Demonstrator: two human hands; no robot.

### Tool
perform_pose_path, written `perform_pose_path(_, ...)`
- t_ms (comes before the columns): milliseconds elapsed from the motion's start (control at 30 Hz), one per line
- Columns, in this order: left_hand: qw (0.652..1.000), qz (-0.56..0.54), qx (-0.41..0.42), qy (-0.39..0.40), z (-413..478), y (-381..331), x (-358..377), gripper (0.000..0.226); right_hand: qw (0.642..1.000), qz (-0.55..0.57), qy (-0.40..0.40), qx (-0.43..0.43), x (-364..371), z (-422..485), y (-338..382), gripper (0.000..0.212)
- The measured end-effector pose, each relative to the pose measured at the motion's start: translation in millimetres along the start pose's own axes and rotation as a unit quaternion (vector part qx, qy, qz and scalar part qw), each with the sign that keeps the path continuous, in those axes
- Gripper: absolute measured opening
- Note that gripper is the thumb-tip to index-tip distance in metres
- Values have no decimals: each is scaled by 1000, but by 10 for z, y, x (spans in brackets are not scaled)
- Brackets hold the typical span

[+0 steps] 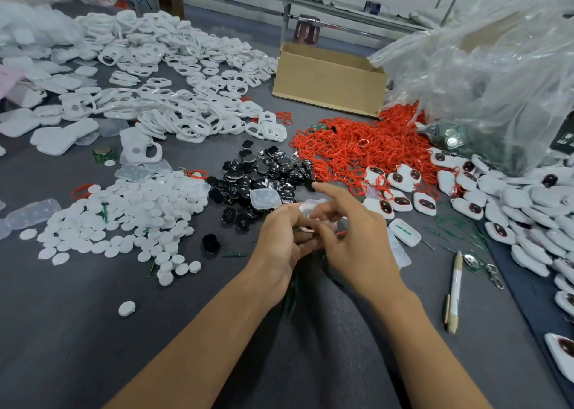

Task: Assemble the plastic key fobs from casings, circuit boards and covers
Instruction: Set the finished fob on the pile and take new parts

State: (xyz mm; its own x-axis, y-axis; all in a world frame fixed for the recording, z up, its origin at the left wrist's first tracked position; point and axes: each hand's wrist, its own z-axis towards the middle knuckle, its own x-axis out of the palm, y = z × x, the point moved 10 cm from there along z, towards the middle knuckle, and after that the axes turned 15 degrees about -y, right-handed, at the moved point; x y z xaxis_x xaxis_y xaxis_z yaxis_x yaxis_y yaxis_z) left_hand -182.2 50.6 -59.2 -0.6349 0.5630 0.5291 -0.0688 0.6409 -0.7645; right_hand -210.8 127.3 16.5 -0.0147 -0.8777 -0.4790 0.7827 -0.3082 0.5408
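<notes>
Both forearms reach in from the near edge and meet at mid-table. Left hand (279,240) has its fingers curled round a small white casing (312,208), held just above the table surface; right hand (357,244) pinches the same piece from the other side, index finger raised clear of it. What sits inside the casing cannot be told, as the fingers cover it.

Grey table (77,331) carries the stock. A clear plastic bag (481,66) stands at far right. A heap of white casing frames (174,76) covers the far left. A cardboard box (329,82) sits open at far centre. Red loops (351,144) are piled in front of the box. Finished fobs (528,203) lie along the right side. White discs (130,216) are spread left of the hands, black covers (264,172) just beyond them. A pen (455,290) lies at near right. One green circuit board (104,154) lies beside the frames.
</notes>
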Motion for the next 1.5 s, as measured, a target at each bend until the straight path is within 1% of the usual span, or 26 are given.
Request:
perform_pose_path(33,1000,-2,1,-1,1,-7,-8,28,1000,15,-6,11,-19,7,-2,47)
perform_pose_path(100,1000,-4,-2,-8,12,-7,-28,30,998,31,-45,22,-108,33,-5,39)
perform_pose_path(167,1000,-14,-11,-21,26,2,-49,32,994,17,-96,42,-235,66,-76,29)
perform_pose_path(200,999,-21,-16,-30,37,8,-64,31,992,4,-110,68,-280,79,-154,23)
perform_pose_path(233,999,-29,-21,-35,47,13,-75,31,989,-7,-109,103,-295,81,-250,17)
perform_pose_path(300,998,-38,-24,-36,60,20,-82,30,981,-9,-77,177,-239,44,-435,9)
perform_pose_path(367,999,-35,-24,-33,61,29,-84,30,973,13,-59,222,-187,8,-533,3)
perform_pose_path(500,999,-25,-18,-24,43,19,-64,28,958,64,-69,269,-175,-13,-581,16)
perform_pose_path(600,999,-21,-15,-28,48,18,-72,27,942,114,-74,308,-165,-46,-609,11)
perform_pose_path(767,999,-15,-23,-40,52,39,-93,29,935,139,-82,316,-204,-34,-595,8)
perform_pose_path(867,999,-12,-16,-41,38,20,-91,24,924,169,-83,332,-204,-49,-606,6)
perform_pose_path(933,999,-5,-13,-41,33,15,-91,23,906,214,-88,355,-198,-57,-616,8)
perform_pose_path(1033,999,-4,-15,-43,38,25,-97,24,865,288,-96,399,-176,-64,-645,13)
perform_pose_path(1100,999,-6,-14,-44,41,22,-103,24,856,306,-100,405,-186,-58,-660,12)
perform_pose_path(1267,999,-8,-18,-41,29,21,-95,23,880,269,-118,372,-268,-18,-752,5)
perform_pose_path(1400,999,-3,-22,-48,27,24,-102,21,890,243,-111,370,-276,-13,-806,16)
perform_pose_path(1433,998,-3,-24,-49,29,26,-105,22,891,243,-107,369,-275,-12,-800,17)
perform_pose_path(1500,998,-4,-28,-49,31,35,-104,22,895,242,-98,362,-266,-2,-771,12)
